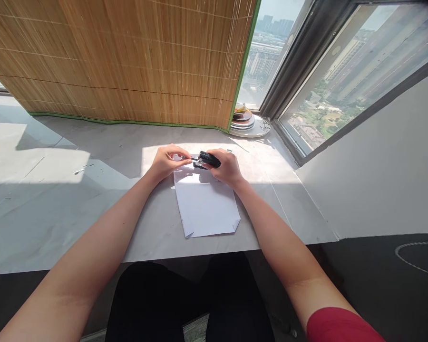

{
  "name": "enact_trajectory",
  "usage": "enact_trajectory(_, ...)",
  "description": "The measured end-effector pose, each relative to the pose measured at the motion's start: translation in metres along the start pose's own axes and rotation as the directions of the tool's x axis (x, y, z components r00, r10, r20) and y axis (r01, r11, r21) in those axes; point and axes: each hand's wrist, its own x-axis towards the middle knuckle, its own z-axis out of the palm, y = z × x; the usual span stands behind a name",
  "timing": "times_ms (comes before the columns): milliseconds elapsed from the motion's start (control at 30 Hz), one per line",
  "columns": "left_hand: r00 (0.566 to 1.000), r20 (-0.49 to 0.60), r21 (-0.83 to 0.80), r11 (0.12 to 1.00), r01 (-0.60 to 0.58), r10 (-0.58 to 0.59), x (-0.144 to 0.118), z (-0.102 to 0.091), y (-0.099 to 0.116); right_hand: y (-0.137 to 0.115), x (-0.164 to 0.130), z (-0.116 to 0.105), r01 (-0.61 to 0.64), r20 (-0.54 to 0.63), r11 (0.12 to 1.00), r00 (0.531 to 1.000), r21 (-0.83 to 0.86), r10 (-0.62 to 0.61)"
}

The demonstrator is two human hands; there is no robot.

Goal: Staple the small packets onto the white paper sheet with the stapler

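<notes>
A black stapler (209,159) is gripped in my right hand (228,166), above the far end of a stack of white paper (207,204). Its front end points left, and the top and bottom arms look spread apart. My left hand (169,160) is closed in a pinch at that front end, thumb and fingertips around a thin metal piece (194,159). Whether this piece is part of the stapler or a strip of staples I cannot tell. The paper lies flat, its two near corners folded or curled.
Bamboo matting (128,61) with green edging hangs over the back of the pale worktop (74,199). Stacked plates (243,122) stand in the back right corner beside the window (317,99). A small dark bit (229,150) lies beyond my right hand. The worktop's near edge runs above my legs.
</notes>
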Motion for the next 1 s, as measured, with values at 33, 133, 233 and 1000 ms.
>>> enact_trajectory(33, 1.0, 0.002, 0.008, 1.0, -0.012, 0.012, 0.0, -0.0002, 0.0003, 0.0019, 0.0, -0.0007, -0.006, -0.005, 1.0, 1.0, 0.019, 0.006)
enact_trajectory(133, 0.999, 0.0, 0.033, 0.999, -0.035, 0.035, -0.0001, -0.0005, 0.0011, 0.0076, 0.0, -0.0028, -0.024, -0.03, 0.998, 0.999, 0.065, 0.026)
enact_trajectory(233, 0.998, -0.024, 0.051, 0.997, -0.053, 0.055, -0.0005, -0.0005, 0.0012, 0.0099, 0.0003, -0.0037, -0.021, -0.045, 0.995, 0.999, 0.093, 0.025)
enact_trajectory(1000, 0.998, -0.003, 0.053, 0.996, -0.067, 0.067, 0.0008, 0.0015, 0.0052, 0.006, 0.0, -0.0015, -0.032, -0.013, 0.995, 0.999, 0.09, 0.033)
